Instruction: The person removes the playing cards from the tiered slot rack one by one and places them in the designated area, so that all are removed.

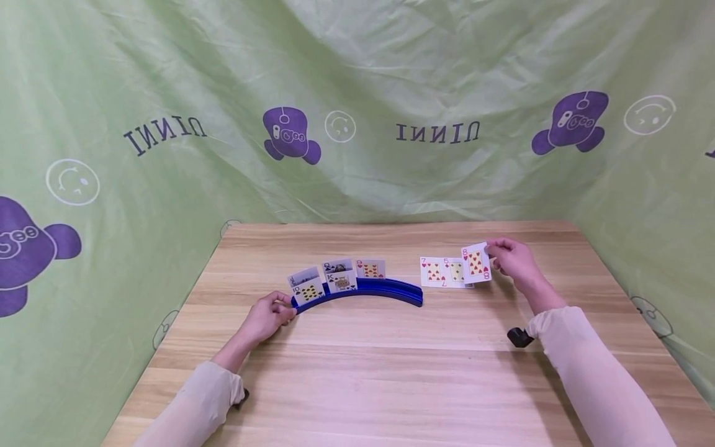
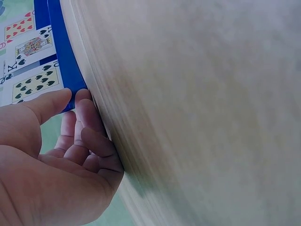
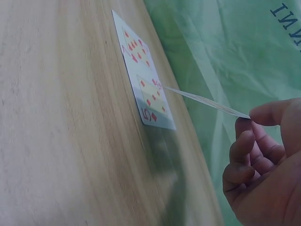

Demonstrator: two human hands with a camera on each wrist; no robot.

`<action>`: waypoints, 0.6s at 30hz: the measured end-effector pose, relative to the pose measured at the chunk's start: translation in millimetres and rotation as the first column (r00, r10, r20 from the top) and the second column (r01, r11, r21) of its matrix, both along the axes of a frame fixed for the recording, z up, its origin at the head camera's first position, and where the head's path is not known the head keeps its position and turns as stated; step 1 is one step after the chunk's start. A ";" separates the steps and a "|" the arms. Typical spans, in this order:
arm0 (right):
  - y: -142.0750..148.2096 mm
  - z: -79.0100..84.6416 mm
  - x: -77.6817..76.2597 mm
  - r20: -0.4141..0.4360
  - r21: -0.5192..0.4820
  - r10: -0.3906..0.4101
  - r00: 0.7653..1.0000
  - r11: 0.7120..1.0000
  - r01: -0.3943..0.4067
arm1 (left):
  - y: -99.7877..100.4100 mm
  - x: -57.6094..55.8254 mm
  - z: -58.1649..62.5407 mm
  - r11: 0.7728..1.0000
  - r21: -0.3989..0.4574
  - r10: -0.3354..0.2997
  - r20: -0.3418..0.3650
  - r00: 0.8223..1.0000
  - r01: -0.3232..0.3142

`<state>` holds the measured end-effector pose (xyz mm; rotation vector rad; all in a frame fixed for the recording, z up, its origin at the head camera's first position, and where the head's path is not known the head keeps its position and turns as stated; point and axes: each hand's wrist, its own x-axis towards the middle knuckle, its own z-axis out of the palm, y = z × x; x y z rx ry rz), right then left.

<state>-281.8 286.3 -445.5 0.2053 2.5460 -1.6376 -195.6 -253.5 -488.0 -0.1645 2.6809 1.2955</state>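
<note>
A curved blue card holder (image 1: 391,287) stands on the table, its left end pinched between thumb and fingers of my left hand (image 1: 269,316). Upright in it are a ten of spades (image 2: 40,84), a king of spades (image 2: 33,47), a nine of hearts (image 1: 370,269) and, partly hidden behind the front ones, a queen (image 1: 337,267) and another card. My right hand (image 1: 511,257) pinches an eight of hearts (image 1: 476,263) by its edge, raised and tilted above the table. Below it lie a seven of hearts (image 1: 432,272) and an overlapping five of diamonds (image 3: 151,96), face up.
The wooden table (image 1: 357,372) ends at a green curtain (image 1: 357,180) hung behind and at both sides. Black wrist devices show under both sleeves, one of them a dark block (image 1: 520,337) by the right sleeve.
</note>
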 end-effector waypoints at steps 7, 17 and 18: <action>5.4 -4.9 -0.8 0.026 0.025 0.003 1.000 1.000 -0.003 | 0.0 -0.4 0.6 1.000 -0.005 -0.005 0.004 1.000 0.005; 9.4 -10.5 -4.1 0.044 0.064 -0.001 0.999 0.998 -0.002 | -0.2 0.6 0.3 1.000 0.001 -0.003 -0.002 1.000 0.003; 9.6 -10.4 -4.2 0.048 0.071 -0.003 0.999 0.997 0.000 | -0.3 0.7 0.3 1.000 0.003 -0.003 -0.003 1.000 0.003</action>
